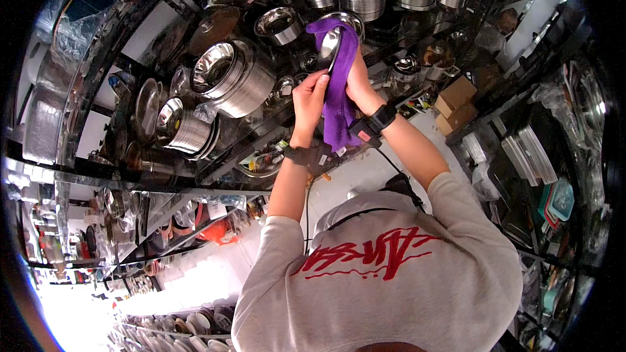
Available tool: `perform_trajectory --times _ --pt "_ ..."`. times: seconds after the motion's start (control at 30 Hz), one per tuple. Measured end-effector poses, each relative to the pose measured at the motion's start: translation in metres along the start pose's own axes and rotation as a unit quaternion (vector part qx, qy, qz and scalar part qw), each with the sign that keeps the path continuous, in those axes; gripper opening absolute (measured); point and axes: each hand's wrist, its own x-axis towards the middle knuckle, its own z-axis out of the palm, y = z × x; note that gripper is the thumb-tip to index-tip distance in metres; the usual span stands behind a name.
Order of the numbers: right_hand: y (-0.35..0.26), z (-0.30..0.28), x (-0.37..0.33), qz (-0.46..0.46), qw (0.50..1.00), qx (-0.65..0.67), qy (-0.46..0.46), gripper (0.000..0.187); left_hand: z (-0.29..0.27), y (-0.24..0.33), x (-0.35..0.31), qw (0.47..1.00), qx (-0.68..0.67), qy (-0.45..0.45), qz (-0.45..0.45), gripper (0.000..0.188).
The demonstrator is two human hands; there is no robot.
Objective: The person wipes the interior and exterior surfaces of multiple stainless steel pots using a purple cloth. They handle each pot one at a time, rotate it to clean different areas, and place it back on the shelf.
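In front of the shelf, my left hand (312, 94) is closed, with thumb and fingers pinching the lower end of a shiny metal utensil (330, 44). Its kind is unclear, since a purple cloth (339, 101) covers much of it. My right hand (358, 78) grips the cloth from the right side and presses it around the metal. Some of those fingers are hidden behind the fabric. A long end of the cloth hangs down between my wrists. Just behind it, a round steel bowl (352, 21) shows its rim.
Stacked steel bowls (362, 1) line the shelf's far side. Larger steel pots (241, 85) and a leaning stack of steel dishes (186, 130) stand to the left. Cardboard boxes (455, 101) sit at right, near white trays (529, 156). Cables hang from both wrist bands.
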Motion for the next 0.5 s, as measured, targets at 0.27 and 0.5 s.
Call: perform_trajectory --times 0.27,0.5 --pt "-0.002 -0.047 0.017 0.119 0.991 -0.003 -0.067 0.027 -0.004 0.016 0.04 0.933 0.269 -0.028 0.236 0.018" --pt "0.01 -0.129 0.068 -0.13 0.916 -0.33 0.188 0.028 0.014 -0.016 0.084 0.908 0.319 -0.026 0.271 0.016"
